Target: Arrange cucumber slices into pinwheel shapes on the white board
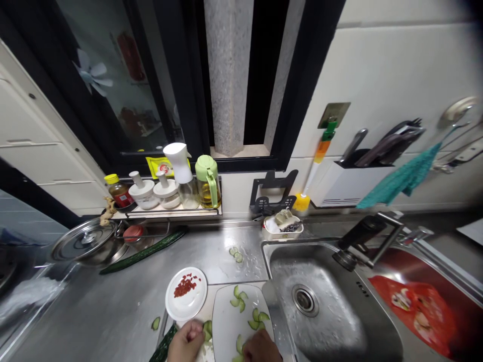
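Observation:
At the lower edge, my left hand [186, 342] is closed with its fingertips curled together, beside cut cucumber slices [207, 330] on the work surface. What its fingers hold, if anything, is hidden. My right hand [262, 347] reaches over the white rectangular plate [223, 311], its fingers bent onto a cucumber slice [239, 344]. Further green slices [237, 298] lie fanned in small clusters on this plate. Left of it is a round white plate [173, 301] with small red dried berries [184, 286]. Part of a dark cucumber [164, 345] shows by my left hand.
A whole cucumber [143, 253] lies near a lidded steel pot [88, 239]. Loose slices [236, 255] rest on the wet counter. To the right are the sink [317, 296] and a red bag [415, 311]. Behind stands a seasoning rack [173, 213] with jars and an oil bottle [207, 186].

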Demonstrator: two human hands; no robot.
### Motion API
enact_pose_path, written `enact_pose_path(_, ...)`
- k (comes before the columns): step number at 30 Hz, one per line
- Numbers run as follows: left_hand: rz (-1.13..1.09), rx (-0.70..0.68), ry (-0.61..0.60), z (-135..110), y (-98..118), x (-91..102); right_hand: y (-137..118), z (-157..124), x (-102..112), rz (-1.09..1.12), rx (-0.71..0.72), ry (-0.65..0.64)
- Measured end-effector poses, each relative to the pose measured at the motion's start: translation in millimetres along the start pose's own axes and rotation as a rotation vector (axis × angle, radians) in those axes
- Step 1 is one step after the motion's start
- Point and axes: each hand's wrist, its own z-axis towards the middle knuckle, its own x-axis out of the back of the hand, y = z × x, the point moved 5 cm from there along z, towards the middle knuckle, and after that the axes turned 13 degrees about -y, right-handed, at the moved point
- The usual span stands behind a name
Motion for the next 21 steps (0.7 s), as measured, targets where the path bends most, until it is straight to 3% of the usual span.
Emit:
enact_pose_path(2,-0.162,0.011,-0.065,-2,6,-6.4,-8,7,7,0.169,0.022,-0.034)
enact_pose_path(6,-0.363,0.029,-0.24,-6,19,-30.4,-26,22,33,0.602,-0.006,0.02)
enact_pose_path(9,-0.403,0.037,-0.331,-7,24,-46.3,-39,32,47,0.91,-0.064,-0.08)
enact_pose_path(15,-0.413,0.146,-0.395,-3,8,-59.0,-45,30,77,1.022,-0.132,-0.07)
enact_pose_path(21,-0.639,0.345,-0.419,-3,-15,-73.4,-45,26,83,1.004,-0.077,-0.08)
